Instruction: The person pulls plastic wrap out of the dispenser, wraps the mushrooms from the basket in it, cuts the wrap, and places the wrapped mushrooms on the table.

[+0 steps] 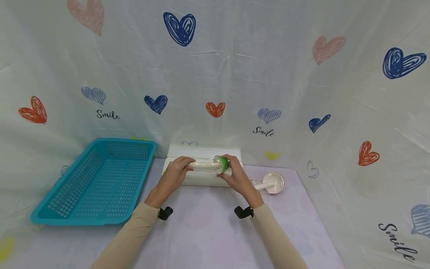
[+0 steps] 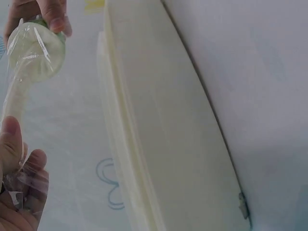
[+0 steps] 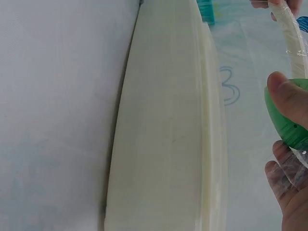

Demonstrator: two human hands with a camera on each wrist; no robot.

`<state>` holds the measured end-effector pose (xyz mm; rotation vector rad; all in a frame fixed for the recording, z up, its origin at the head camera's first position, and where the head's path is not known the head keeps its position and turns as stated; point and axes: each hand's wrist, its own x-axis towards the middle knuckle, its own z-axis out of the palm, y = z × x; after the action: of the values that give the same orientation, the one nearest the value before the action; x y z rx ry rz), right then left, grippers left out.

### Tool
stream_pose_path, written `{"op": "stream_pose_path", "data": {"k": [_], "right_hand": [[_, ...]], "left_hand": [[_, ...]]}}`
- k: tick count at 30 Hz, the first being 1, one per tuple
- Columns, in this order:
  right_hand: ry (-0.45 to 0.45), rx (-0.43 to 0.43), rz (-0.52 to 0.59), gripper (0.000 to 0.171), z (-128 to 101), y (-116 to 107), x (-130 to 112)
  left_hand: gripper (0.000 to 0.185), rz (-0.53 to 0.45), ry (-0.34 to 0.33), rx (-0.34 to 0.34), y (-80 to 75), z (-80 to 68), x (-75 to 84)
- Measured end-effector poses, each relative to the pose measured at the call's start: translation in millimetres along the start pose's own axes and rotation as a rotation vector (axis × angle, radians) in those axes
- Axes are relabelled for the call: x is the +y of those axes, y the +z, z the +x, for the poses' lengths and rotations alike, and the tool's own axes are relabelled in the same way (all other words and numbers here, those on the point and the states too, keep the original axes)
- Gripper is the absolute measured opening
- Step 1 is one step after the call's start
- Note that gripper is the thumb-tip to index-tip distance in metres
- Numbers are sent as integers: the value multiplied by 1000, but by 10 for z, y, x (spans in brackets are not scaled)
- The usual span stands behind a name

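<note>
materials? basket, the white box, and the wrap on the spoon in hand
Basket: looks like moulded plastic, teal, matte, with perforated mesh walls and floor. White box: probably plastic, cream, smooth with a faint sheen and layered edges; coated card can't be ruled out. Wrap on the spoon: thin clear film, glossy, creased, with highlights over the bowl. Left hand and right hand grip the wrapped spoon.

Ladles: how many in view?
2. One wrapped ladle is held in both hands, the left hand on its handle and the right hand at its green bowl, over the white box. Another ladle lies on the table right of it.
</note>
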<state>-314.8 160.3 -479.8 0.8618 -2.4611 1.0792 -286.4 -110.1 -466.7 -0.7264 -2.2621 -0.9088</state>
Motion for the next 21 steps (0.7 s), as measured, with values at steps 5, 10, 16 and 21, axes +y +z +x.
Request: {"op": "stream_pose_path", "data": {"k": [5, 10, 16, 21], "right_hand": [[-74, 68, -13, 75, 56, -43, -56], [-94, 105, -37, 78, 25, -116, -148], [-33, 16, -40, 78, -266, -199, -231], [33, -77, -43, 74, -590, -112, -172]], "left_hand": [[27, -16, 25, 80, -28, 57, 36], [27, -32, 49, 104, -102, 83, 101], [29, -102, 45, -36, -198, -87, 166], [28, -164, -49, -220, -152, -350, 159]]}}
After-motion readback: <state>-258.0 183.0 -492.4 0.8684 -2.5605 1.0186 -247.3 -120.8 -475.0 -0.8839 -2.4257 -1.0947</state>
